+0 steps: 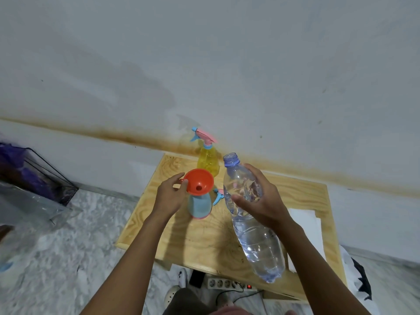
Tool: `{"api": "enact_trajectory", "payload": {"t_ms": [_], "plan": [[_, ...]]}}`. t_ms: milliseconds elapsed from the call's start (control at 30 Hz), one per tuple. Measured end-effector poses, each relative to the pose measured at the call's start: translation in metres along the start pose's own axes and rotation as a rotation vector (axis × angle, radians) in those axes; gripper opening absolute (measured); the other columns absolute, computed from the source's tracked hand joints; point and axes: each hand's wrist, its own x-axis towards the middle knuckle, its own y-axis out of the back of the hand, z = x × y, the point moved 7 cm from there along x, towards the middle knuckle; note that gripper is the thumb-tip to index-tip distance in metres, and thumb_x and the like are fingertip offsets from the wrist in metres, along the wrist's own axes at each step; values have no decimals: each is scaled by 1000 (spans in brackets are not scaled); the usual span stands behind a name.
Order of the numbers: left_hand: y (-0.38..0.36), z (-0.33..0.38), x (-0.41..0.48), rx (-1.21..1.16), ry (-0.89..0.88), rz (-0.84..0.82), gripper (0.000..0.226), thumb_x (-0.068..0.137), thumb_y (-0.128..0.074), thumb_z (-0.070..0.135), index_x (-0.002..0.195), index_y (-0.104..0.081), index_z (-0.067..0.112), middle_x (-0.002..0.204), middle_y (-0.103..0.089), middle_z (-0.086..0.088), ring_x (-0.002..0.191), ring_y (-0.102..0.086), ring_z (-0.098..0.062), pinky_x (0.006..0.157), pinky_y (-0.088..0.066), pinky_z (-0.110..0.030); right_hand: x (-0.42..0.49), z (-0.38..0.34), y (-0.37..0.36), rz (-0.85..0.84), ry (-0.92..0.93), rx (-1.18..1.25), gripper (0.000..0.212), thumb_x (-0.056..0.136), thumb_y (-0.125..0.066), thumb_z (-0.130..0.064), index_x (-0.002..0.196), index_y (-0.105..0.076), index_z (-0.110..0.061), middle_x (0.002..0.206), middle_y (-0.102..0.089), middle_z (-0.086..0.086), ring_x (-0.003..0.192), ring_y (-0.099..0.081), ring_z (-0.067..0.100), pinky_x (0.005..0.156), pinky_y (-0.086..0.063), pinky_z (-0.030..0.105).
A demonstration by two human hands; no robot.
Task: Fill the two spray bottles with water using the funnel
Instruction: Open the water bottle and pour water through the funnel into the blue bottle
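Orange funnel in left hand

Near tabletop lies open (left especially), while the yellow spray bottle stands just behind the funnel.

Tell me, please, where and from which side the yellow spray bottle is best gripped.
Probably round the narrow neck of the yellow spray bottle, under its pink head, coming from the right: it stands upright, its trigger juts left, and the funnel crowds its front.
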Motion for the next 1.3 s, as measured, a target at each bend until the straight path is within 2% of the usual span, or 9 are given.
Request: {"api": "enact_trajectory", "payload": {"t_ms": [100, 200, 367, 567, 667, 767, 967, 1167, 1300], "plan": [[-2, -1, 2, -32, -1, 19, 34, 97, -60, 24, 131, -64, 17, 109, -69, -2, 85, -70, -24, 83, -58, -39, 1, 0, -2, -6, -11, -1, 65, 73, -77, -48, 126, -40, -59, 112, -63, -22, 98, -67, 5, 80, -53, 14], [-3, -3, 4, -57, 5, 38, 32, 96, -61, 22, 128, -66, 15, 99, -67, 3, 91, -69, -23, 85, -59, -46, 2, 0, -5, -27, -28, -11, 66, 75, -77, -43, 129, -40, -53, 114, -59, -37, 100, -65, -6, 82, -49, 10], [-5, -6, 8, -113, 43, 53, 31, 96, -62, 21, 125, -68, 12, 95, -66, 12, 96, -69, -21, 87, -59, -47, 6, 9, -14, -85, -32, -42, 71, 73, -75, -54, 134, -39, -56, 120, -66, 0, 100, -68, 24, 80, -58, 41], [-8, -14, 13, -178, 77, 49, 30, 96, -61, 21, 122, -70, 11, 105, -72, 0, 98, -70, -20, 84, -61, -46, 10, 12, -21, -134, -39, -41, 71, 75, -76, -45, 137, -43, -40, 118, -63, -13, 103, -65, 15, 80, -55, 23], [-8, -13, 14, -193, 81, 57, 28, 96, -61, 19, 122, -70, 11, 103, -72, -3, 93, -72, -19, 81, -62, -45, 12, 13, -26, -153, -54, -60, 69, 74, -75, -51, 134, -42, -50, 121, -65, 0, 104, -65, 20, 83, -55, 32], [-9, -12, 14, -201, 79, 53, 27, 97, -60, 17, 121, -70, 10, 101, -73, -1, 96, -71, -21, 84, -61, -45, 14, 12, -32, -176, -55, -69, 66, 73, -73, -55, 131, -40, -57, 121, -65, 0, 104, -65, 20, 83, -55, 35], [-9, -13, 13, -202, 78, 58, 28, 97, -59, 16, 123, -69, 9, 105, -73, -3, 100, -70, -22, 85, -60, -45, 16, 14, -39, -234, -68, -54, 71, 75, -71, -58, 139, -44, -41, 125, -62, -13, 104, -66, 19, 83, -58, 39], [-9, -11, 12, -227, 78, 58, 28, 98, -58, 13, 124, -68, 6, 108, -70, -2, 102, -69, -21, 83, -61, -43, 15, 10, -41, -253, -78, -24, 60, 81, -76, -44, 133, -46, -46, 117, -56, -41, 103, -64, -4, 81, -56, 20], [-9, -13, 13, -227, 79, 64, 28, 98, -58, 13, 124, -68, 6, 103, -70, -3, 95, -70, -18, 81, -62, -43, 12, 10, -42, -265, -103, -5, 56, 80, -74, -45, 130, -48, -45, 116, -58, -38, 105, -63, -7, 81, -52, 13]]}}
